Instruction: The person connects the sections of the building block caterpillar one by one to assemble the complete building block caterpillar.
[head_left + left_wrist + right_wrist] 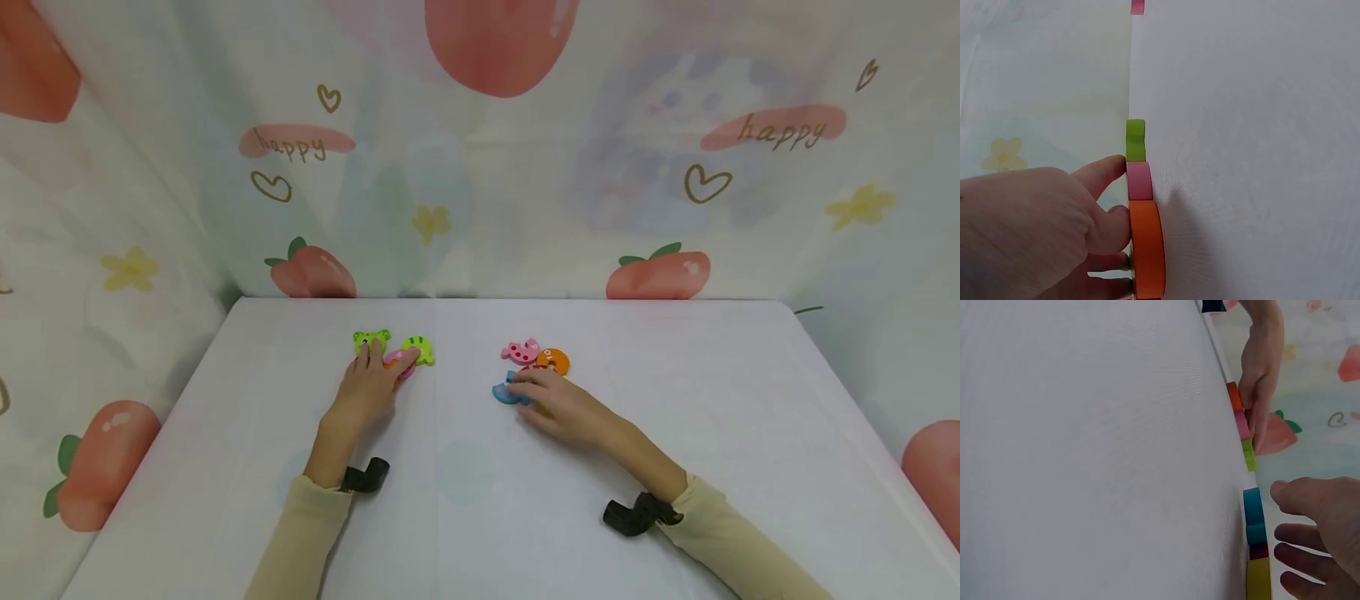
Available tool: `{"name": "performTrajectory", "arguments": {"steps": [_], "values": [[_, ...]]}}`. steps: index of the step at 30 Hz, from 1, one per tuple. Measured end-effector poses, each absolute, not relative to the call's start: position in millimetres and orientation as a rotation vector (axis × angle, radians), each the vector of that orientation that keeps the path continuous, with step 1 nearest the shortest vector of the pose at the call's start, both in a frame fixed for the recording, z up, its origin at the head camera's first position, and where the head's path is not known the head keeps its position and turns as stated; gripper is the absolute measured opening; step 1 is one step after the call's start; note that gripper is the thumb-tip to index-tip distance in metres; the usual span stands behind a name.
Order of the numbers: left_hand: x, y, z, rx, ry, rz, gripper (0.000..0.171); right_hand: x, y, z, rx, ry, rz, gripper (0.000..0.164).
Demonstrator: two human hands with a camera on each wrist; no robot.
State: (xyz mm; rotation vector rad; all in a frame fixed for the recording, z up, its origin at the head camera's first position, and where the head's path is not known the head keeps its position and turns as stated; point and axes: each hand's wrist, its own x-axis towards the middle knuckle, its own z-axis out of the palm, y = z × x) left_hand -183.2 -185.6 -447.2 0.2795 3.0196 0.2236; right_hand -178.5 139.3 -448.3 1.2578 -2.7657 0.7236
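Observation:
My left hand (365, 396) lies palm down over the left cluster of flat, colourful animal-shaped pieces, its fingertips on them. That cluster has a green frog-like piece (381, 337), a green striped piece (422, 348), a pink piece (1140, 181) and an orange piece (1149, 250); the hand partly hides them. Over the right cluster my right hand (566, 408) spreads loose fingers, which stand a little off the pieces in the right wrist view. There lie a pink spotted piece (519, 352), an orange round piece (553, 360), a blue piece (504, 393), a dark red piece (1259, 551) and a yellow piece (1258, 578).
A white-covered table (465, 517) carries both clusters, with a gap between them. Behind it hangs a patterned cloth (510, 183) with printed fruit and hearts. Each wrist wears a black camera mount, one on the left (367, 475) and one on the right (633, 515).

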Motion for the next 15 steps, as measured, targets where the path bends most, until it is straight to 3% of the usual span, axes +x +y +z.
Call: {"name": "performTrajectory", "arguments": {"steps": [15], "values": [[-182.7,-186.9,-446.6,0.294,3.022,0.201,0.048,-176.5,139.0,-448.1,1.336,-2.792,0.593,0.039]]}}
